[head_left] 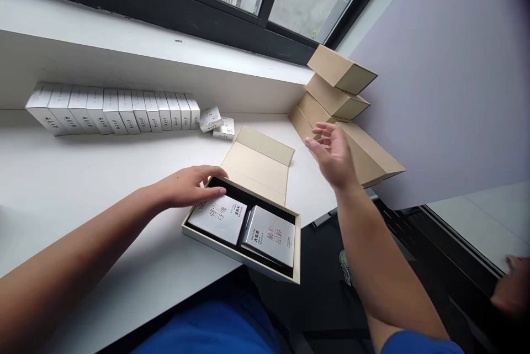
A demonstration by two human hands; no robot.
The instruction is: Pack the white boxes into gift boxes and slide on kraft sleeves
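An open beige gift box [240,257] lies near the table's front edge, its lid [259,166] folded back toward the window. Inside its black interior sit two silver packs side by side, the left one [221,218] and the right one [271,235]. My left hand [196,185] rests at the box's upper left corner, the thumb over the left pack and the fingers at the rim. My right hand [334,155] is raised in front of the stacked beige boxes, fingers apart and slightly curled, with nothing visible in it.
A long row of silver packs [111,111] stands along the wall on the white table [103,177], with two loose packs [217,122] at its right end. Beige boxes [335,89] are stacked in the corner. Part of another person [513,288] shows at the right edge.
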